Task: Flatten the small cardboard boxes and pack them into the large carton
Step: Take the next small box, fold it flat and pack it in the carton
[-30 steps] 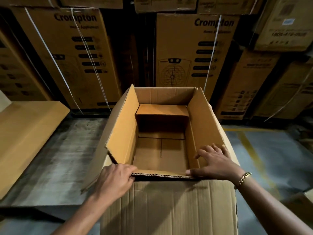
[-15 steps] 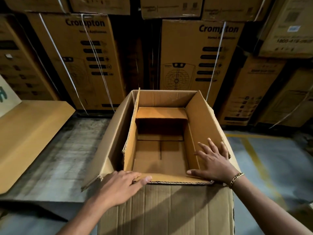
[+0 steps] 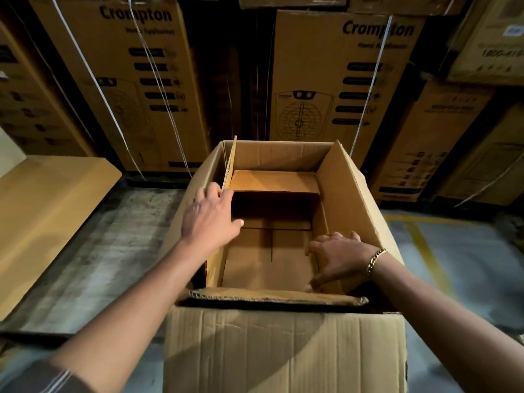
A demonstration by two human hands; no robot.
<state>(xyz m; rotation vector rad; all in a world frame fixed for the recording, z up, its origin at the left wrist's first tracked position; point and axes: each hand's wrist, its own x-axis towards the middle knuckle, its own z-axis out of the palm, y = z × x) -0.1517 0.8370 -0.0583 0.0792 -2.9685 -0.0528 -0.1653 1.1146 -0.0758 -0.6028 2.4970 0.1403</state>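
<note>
With the small box (image 3: 269,268) standing unflattened inside the large carton (image 3: 283,350), push its upright left flap (image 3: 230,163) outward evenly with the flat, open-fingered left hand (image 3: 209,219) while the right hand (image 3: 338,256), its grasp indiscernible, steadies the right wall (image 3: 344,194).

I am seeing the large carton (image 3: 283,350) sitting on the floor (image 3: 113,251), the small box (image 3: 269,268) standing inside it. My left hand (image 3: 211,219) is touching the box's left flap; my right hand (image 3: 340,256) is seemingly gripping its right wall. Stacked cartons (image 3: 340,80) are standing behind, and a flat sheet (image 3: 48,211) is lying left.
</note>
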